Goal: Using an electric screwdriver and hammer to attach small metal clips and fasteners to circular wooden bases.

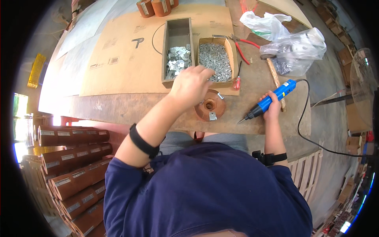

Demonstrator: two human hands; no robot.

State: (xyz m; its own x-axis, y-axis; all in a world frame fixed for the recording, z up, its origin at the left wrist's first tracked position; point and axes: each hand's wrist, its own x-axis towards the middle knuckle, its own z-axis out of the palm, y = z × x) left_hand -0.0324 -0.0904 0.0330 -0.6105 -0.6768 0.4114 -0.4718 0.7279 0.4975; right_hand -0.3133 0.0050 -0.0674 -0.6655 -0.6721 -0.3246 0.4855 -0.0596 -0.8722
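Observation:
My right hand [272, 107] is wrapped round a blue electric screwdriver [272, 98], whose bit points down and left toward the tabletop. My left hand [192, 84] hovers over the near edge of a cardboard box of screws [215, 59]. Its fingers are curled together, and whatever they hold is hidden. Just below it, a brown round piece with a centre hole [205, 114] stands on the table; small metal plates sit at its rim. Left of the screws, a long grey bin [177, 29] has a heap of small metal plates [178, 58] in its near end.
Red-handled pliers [241, 53] and a small red screwdriver [237, 82] lie right of the screws. Plastic bags [298, 51] and a wooden stick [275, 77] are beyond. A black cord [304, 126] trails rightward. Brown cylinders [75, 158] are stacked at left; more [160, 7] stand at the back.

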